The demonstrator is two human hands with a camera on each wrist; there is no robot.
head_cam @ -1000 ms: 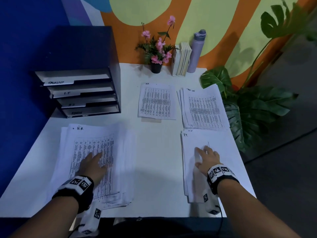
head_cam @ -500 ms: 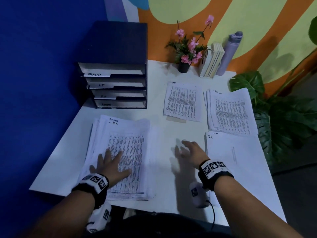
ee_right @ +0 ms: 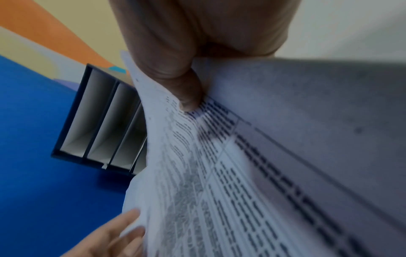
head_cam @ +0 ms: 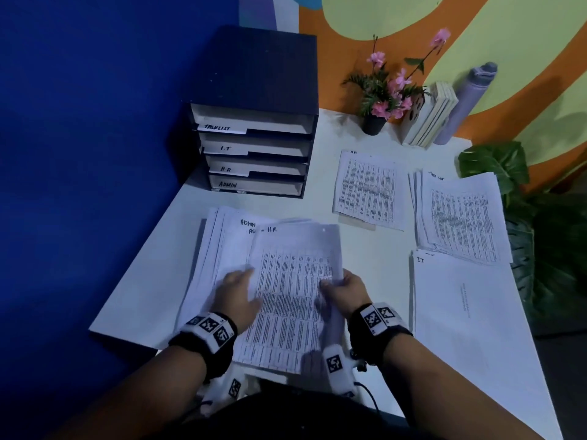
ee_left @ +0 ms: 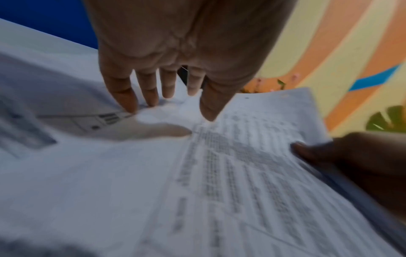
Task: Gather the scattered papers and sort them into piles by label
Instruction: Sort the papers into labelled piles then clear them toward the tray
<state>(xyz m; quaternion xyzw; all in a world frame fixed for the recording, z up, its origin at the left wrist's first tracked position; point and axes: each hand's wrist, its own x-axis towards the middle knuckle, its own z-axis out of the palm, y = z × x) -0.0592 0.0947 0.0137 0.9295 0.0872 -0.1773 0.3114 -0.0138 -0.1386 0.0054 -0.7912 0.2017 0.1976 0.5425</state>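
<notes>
The big stack (head_cam: pixel 222 265) is sitting at the near-left of the counter (head_cam: pixel 365 255), fanned out loose, thin white sheets with dense printed tables and "ADMIN" handwritten up top. The top sheet (head_cam: pixel 295 300), marked "H.R", is curling up off the stack along its right edge. The right hand (head_cam: pixel 344 289) is pinching that edge, thumb on top pressing into the print and fingers tucked underneath; the wrist view shows the paper bending around the thumb. The left hand (head_cam: pixel 236 292) is lying flat and spread on the stack, fingers straight, fingertips pressing the sheets down.

The stack's near edge is hanging just past the counter's front lip. There's a bare white strip of counter between the stack and the piles on the right. Those are the HR pile (head_cam: pixel 368 188) further back, the tasklist pile (head_cam: pixel 460 214) beside it with slightly staggered edges, and the IT pile (head_cam: pixel 470 312) in front, its corner touching the tasklist one.

Behind the stack a dark boxy tray rack (head_cam: pixel 254 128) is standing against the blue wall (head_cam: pixel 95 122), four labelled slots.
</notes>
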